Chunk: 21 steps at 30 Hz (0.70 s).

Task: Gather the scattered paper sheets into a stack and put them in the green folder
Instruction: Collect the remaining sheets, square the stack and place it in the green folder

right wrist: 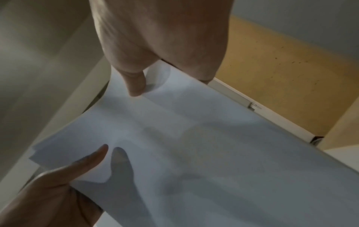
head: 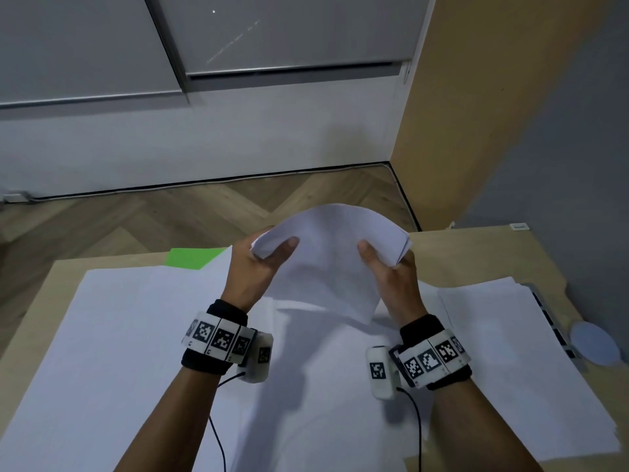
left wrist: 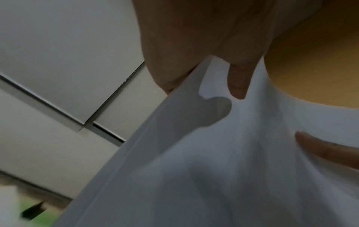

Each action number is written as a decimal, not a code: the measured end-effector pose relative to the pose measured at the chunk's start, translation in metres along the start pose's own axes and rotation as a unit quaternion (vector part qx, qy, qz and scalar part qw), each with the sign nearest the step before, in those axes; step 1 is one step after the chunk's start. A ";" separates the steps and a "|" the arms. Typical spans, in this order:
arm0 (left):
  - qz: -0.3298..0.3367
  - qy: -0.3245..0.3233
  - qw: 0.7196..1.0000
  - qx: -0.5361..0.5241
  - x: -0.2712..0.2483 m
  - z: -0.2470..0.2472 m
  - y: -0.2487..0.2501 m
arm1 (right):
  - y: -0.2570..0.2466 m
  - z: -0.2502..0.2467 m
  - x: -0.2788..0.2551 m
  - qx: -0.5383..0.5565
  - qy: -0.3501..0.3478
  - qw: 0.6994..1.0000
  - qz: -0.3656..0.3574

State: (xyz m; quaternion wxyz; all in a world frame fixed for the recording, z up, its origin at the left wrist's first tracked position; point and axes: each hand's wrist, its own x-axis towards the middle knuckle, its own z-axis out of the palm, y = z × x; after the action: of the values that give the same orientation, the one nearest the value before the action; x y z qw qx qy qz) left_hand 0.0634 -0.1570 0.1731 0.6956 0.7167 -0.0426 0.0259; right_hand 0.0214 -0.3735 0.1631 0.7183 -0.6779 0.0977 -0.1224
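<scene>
A bundle of white paper sheets (head: 328, 253) is held up above the table, bowed upward in an arch. My left hand (head: 263, 258) grips its left edge with the thumb on top, and my right hand (head: 388, 264) grips its right edge the same way. More loose white sheets (head: 129, 335) lie spread over the table beneath. A corner of the green folder (head: 190, 257) peeks out at the table's far left, mostly covered by paper. In the left wrist view, the sheets (left wrist: 213, 153) fill the lower half; in the right wrist view, the sheets (right wrist: 204, 145) show both thumbs on them.
The wooden table (head: 476, 253) ends near a tan wall panel (head: 476, 114) on the right. A pale round disc (head: 594, 342) and a dark keyboard edge (head: 551, 318) lie at the table's right side. Beyond the table is herringbone floor (head: 136, 219).
</scene>
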 end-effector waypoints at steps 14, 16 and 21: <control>-0.129 -0.003 0.991 0.022 -0.008 -0.005 -0.095 | 0.066 -0.001 0.001 -0.024 0.033 0.979 0.199; -0.102 -0.002 0.995 0.011 -0.004 -0.006 -0.079 | 0.055 -0.005 0.002 -0.012 0.033 0.985 0.168; -0.079 -0.010 0.996 -0.044 -0.011 -0.009 -0.064 | 0.058 -0.013 -0.003 0.019 0.011 0.988 0.155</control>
State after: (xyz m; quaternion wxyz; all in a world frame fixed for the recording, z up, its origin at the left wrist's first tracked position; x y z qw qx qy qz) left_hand 0.0590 -0.1461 0.1083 0.7259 0.6867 0.0057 -0.0380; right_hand 0.0168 -0.3822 0.1045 0.7399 -0.6397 0.2072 -0.0186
